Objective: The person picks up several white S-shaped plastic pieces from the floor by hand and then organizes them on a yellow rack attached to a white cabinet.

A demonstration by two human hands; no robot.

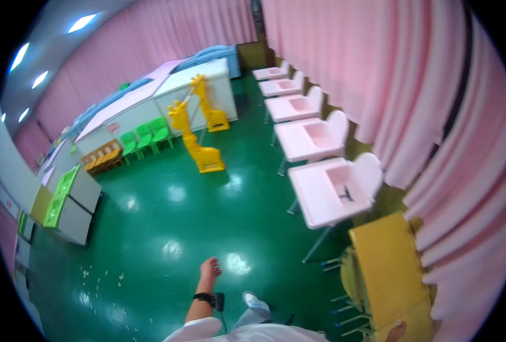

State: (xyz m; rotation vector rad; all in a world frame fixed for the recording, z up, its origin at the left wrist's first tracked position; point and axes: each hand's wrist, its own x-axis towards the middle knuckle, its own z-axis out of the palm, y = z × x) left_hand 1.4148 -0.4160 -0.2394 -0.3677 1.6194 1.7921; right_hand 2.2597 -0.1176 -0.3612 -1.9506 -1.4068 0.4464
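Note:
My left hand (210,267) hangs over the green floor, away from any furniture. Its fingers are loosely bent and slightly apart, with nothing seen in them. A black strap with a small dark box (219,301) and a cable is on that wrist. At the lower right, part of my right hand (397,331) shows over the near end of a yellow table (387,265). Its fingers are too little visible to make out, and whether it touches the table is unclear. My white shoe (251,298) is on the floor between the hands.
Pink seats with trays (324,194) line the right side by the pink curtain (344,51). Chairs (353,279) are tucked against the yellow table. Ahead stand yellow giraffe frames (199,151), green chairs (145,135) and white cabinets. Small white bits (96,279) lie scattered on the left floor.

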